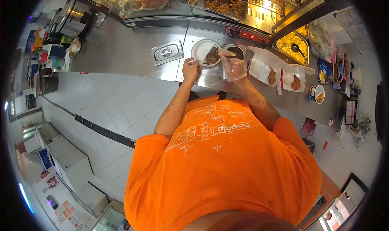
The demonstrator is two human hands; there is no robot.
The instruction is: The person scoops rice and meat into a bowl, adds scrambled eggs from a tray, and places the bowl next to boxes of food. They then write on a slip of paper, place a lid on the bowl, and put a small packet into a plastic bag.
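My left hand (189, 70) is bare, its fingertips on the left rim of a round white bowl (197, 48). Dark brown pieces of food (212, 56) lie along the right side of the bowl. My right hand (235, 67), in a clear plastic glove, is over the gap between the bowl and a rectangular metal pan (242, 57) with dark contents. Its fingers are blurred under the glove, and whatever they may hold is hidden. A metal lid (166, 52) with a round recessed handle lies left of the bowl.
Open white boxes (299, 71) holding rice and fried pieces stand right of the pan, with a paper cup (317, 94) beyond. A glass food warmer (227, 8) runs along the back. A tray of yellow food (291, 46) holds a black spoon. A pot (73, 18) stands far left.
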